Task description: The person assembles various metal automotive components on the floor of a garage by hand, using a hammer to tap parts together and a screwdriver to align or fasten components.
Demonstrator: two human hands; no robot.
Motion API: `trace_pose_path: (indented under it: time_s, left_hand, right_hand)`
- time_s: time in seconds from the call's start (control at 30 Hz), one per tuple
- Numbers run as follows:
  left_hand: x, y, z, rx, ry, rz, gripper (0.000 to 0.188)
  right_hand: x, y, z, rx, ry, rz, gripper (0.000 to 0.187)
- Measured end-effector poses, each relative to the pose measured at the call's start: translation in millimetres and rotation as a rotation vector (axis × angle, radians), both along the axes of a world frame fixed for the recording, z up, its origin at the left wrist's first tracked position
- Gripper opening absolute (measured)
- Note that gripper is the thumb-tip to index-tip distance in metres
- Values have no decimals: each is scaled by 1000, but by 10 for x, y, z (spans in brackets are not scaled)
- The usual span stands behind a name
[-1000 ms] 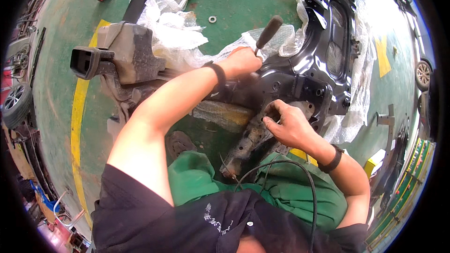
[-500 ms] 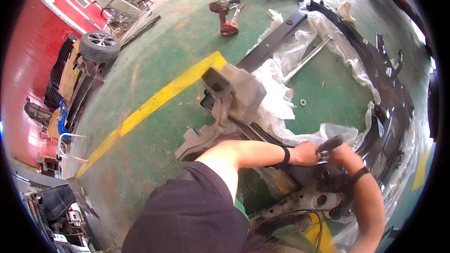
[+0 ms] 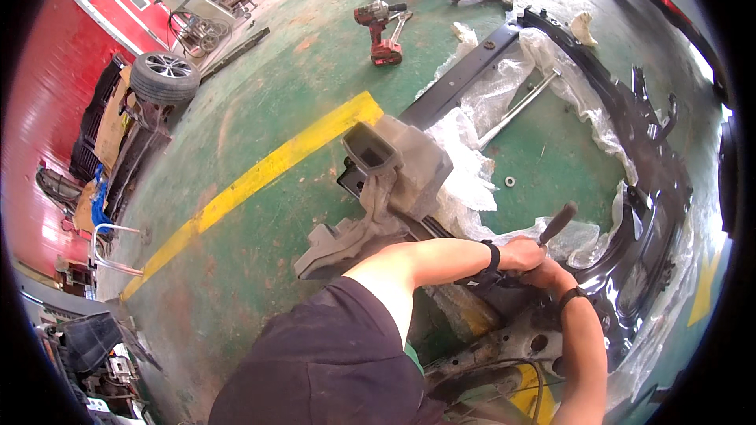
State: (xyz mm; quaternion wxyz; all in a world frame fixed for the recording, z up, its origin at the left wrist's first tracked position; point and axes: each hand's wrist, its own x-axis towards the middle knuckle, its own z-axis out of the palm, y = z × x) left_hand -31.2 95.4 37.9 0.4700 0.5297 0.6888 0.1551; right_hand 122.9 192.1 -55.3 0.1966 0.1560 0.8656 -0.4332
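Observation:
My left hand [image 3: 522, 254] is closed at the lower end of a hand tool with a thick dark handle [image 3: 560, 222]. The handle sticks up past my fingers, tilted to the right; the tool's working end is hidden. Right beside it, my right hand [image 3: 550, 274] has its fingers bent inward, touching or nearly touching the left, and what they hold is covered. Both hands are over a black metal car frame [image 3: 630, 275] that lies on the floor. A grey molded plastic duct [image 3: 402, 161] is beside my left forearm.
Clear plastic wrap [image 3: 579, 248] lies along the frame. A red cordless impact wrench [image 3: 383, 35] stands beyond the duct, and a small washer-like ring [image 3: 509, 182] sits on the green floor. A worn metal part [image 3: 512, 342] and a cable lie near me. A wheel [image 3: 165, 77] is at far left.
The dark handle has swung from lying nearly level to pointing up and right. My right hand has moved left and down, close against my left hand, which stays nearly in place.

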Motion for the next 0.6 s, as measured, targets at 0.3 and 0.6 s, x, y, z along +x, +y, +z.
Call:
trace_pose_path:
  time_s: [0.3,0.6]
  left_hand:
    - [-78,124,-35,-222,-207,253,52]
    - [63,-198,-129,114,-18,149,43]
  right_hand:
    - [-79,-2,297,-67,-198,-78,40]
    - [-160,-162,496,-102,-82,-141,42]
